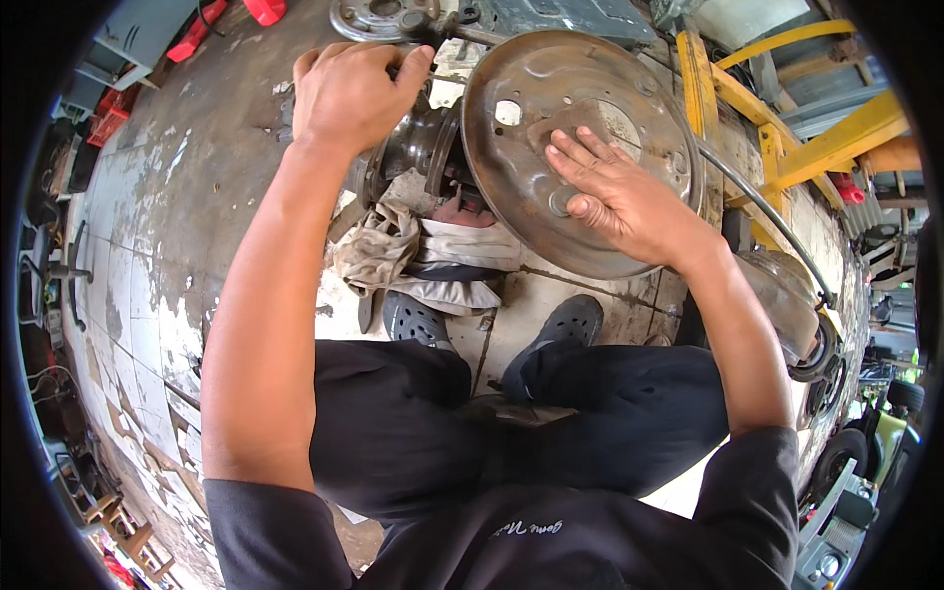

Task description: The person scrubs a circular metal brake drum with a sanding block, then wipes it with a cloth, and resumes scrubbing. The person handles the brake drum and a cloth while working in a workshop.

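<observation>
A round, rusty brake backing plate (511, 187) stands tilted in front of my knees. My right hand (619, 192) lies on its face with the fingers stretched out flat. Beneath those fingertips is a thin brown piece, perhaps sandpaper (553, 130), that partly overlaps the large centre hole. My left hand (359, 98) is further left, bent over the top of grimy metal hub parts (405, 147). Its thumb points right, and its fingers curl down out of sight, so what they grip is hidden. Crumpled grey-beige cloth (379, 241) lies below the hub parts.
A yellow metal frame (777, 162) stands at the right, with a dark curved hose or rod (762, 206) in front of it. Another round metal disc (379, 15) lies at the far edge. My shoes (418, 320) rest on worn, stained tiles (147, 265).
</observation>
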Available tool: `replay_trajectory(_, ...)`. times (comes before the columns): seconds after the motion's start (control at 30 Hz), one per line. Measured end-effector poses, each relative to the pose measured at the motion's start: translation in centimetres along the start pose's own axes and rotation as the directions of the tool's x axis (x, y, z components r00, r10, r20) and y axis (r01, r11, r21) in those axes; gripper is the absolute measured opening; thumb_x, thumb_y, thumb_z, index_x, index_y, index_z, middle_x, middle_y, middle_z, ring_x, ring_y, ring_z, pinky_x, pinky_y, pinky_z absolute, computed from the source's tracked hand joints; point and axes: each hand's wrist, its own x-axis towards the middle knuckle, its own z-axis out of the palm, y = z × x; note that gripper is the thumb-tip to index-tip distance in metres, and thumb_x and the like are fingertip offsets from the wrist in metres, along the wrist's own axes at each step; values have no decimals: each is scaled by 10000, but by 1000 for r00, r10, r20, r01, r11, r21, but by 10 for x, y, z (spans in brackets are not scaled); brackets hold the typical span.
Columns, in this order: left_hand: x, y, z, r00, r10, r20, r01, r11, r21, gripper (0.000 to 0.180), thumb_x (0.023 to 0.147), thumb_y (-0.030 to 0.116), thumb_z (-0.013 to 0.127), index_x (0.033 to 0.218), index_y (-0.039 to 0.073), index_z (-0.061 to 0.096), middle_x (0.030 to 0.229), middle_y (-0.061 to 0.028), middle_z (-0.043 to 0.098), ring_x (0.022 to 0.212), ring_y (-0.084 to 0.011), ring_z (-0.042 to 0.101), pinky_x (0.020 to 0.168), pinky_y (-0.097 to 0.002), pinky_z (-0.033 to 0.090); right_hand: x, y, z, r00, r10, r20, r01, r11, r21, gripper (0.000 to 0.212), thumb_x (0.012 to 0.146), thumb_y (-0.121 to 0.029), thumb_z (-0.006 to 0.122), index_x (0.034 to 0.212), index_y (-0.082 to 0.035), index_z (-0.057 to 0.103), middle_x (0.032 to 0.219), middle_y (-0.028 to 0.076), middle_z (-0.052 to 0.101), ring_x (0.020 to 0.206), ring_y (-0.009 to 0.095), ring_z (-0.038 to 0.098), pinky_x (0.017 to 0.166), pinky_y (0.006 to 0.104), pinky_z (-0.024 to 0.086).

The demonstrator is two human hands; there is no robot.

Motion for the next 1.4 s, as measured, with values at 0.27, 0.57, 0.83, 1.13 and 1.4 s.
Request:
replay_trajectory(0.27, 9, 12, -9, 992, -55, 115, 50, 998, 50, 565, 994, 581, 439, 1098, 126, 757, 1136, -117, 715, 1157, -316, 613, 1081, -481, 347, -18, 5, -11, 996, -3, 84, 8, 999, -53, 774, 1016, -659, 249, 1527, -97, 398, 1624, 67, 306, 1522, 309, 199, 1257, 472, 149)
replay_trajectory(0.57, 6, 6, -4, 994, -70, 83, 67, 997, 38, 585, 1004, 573, 423, 1066, 92, 750, 1113, -139, 715, 1166, -328, 604, 1087, -484, 336, -29, 15, -10, 996, -6, 89, 4, 1000, 19, 717, 1037, -613, 264, 1512, -101, 430, 1619, 65, 320, 1520, 308, 207, 1253, 468, 162)
replay_trajectory(0.83, 6, -1, 1, 996, -64, 63, 63, 998, 10, 588, 1006, 564, 420, 1016, 77, 750, 1092, -144, 714, 1132, -346, 612, 1092, -482, 326, -7, 12, -8, 999, 7, 44, -10, 997, 75, 688, 1047, -594, 247, 1487, -116, 476, 1605, 41, 353, 1517, 292, 228, 1256, 473, 150)
replay_trajectory(1.13, 9, 7, -3, 991, -77, 113, 72, 996, 46, 587, 1006, 565, 422, 996, 77, 749, 1087, -134, 718, 1142, -330, 609, 1079, -485, 338, 3, 16, -9, 998, -32, 48, 27, 995, 92, 675, 1058, -577, 206, 1461, -133, 514, 1590, 44, 377, 1521, 289, 212, 1260, 468, 134)
replay_trajectory(1.4, 11, 12, -7, 987, -90, 130, 83, 995, 59, 594, 1005, 566, 410, 1014, 77, 748, 1098, -150, 716, 1149, -343, 606, 1079, -487, 338, -17, 13, -17, 996, -1, 86, -8, 994, 109, 707, 1051, -594, 170, 1447, -134, 533, 1591, 37, 377, 1527, 289, 191, 1264, 458, 127)
